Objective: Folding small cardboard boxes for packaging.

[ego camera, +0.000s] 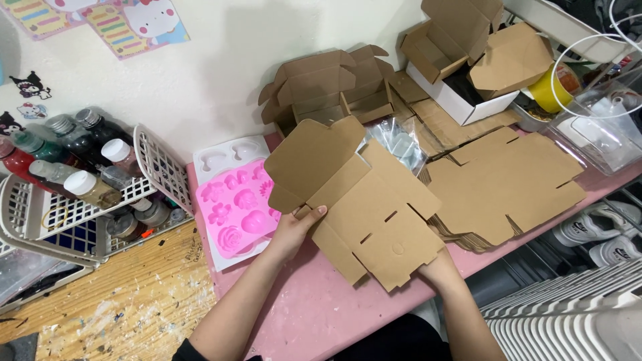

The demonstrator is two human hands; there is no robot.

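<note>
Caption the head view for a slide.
Two hands, left hand and right hand, hold a flat brown cardboard box blank over a pink table, beside a pink silicone mould.

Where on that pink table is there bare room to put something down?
The pink table is bare along its near edge, between the two forearms and below the pink mould. Farther back it is crowded: the flat box in the hands, a stack of flat cardboard, and folded boxes against the wall.
</note>
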